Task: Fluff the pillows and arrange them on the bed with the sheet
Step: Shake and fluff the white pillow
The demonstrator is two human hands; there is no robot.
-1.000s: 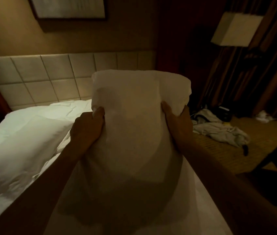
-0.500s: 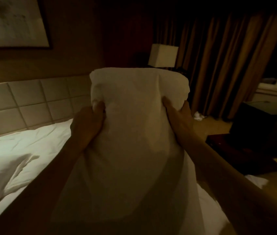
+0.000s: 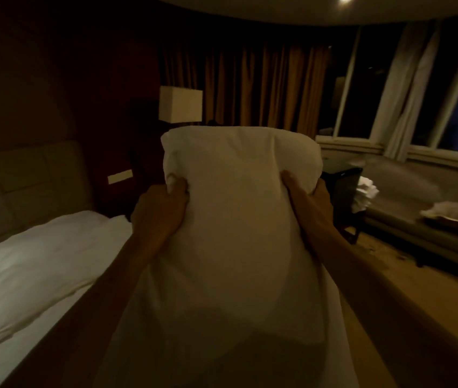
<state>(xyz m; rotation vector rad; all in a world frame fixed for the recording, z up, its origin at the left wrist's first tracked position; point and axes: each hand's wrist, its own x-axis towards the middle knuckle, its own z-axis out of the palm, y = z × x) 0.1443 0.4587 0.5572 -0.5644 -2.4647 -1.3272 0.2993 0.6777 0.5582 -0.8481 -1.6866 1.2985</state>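
**White pillow [image 3: 239, 219] gripped at both sides, held upright beside the bed [image 3: 26, 275]**

White fabric fills the centre of the head view. The pillow stands on end in the air in front of the person, clear of the mattress and just to the right of the bed's edge. The left hand [image 3: 160, 211] clutches its left side, fingers curled into a bunch of the case. The right hand [image 3: 309, 208] clamps the right side, thumb pressed on the near face and fingers wrapped behind the edge. Both grips sit high on the pillow, so the top bulges above the hands and the lower part hangs slack toward the person.

Progress, as a judgement: the work appears to be in the fluffing step for this one pillow, with nothing yet arranged. No pillow shows in the visible part of the bed by the padded headboard [image 3: 26, 186], and the white bedding [image 3: 12, 303] lies rumpled, not smoothed. Placing this pillow at the head of the bed, treating any others, and straightening the sheet all seem to remain.

Behind the pillow are a lamp [image 3: 180, 107], brown curtains [image 3: 264, 88] and a dark window [image 3: 362, 93]. A pale cushion-like thing [image 3: 457, 217] lies on a bench at the right; it is too blurred to tell whether it is another pillow.
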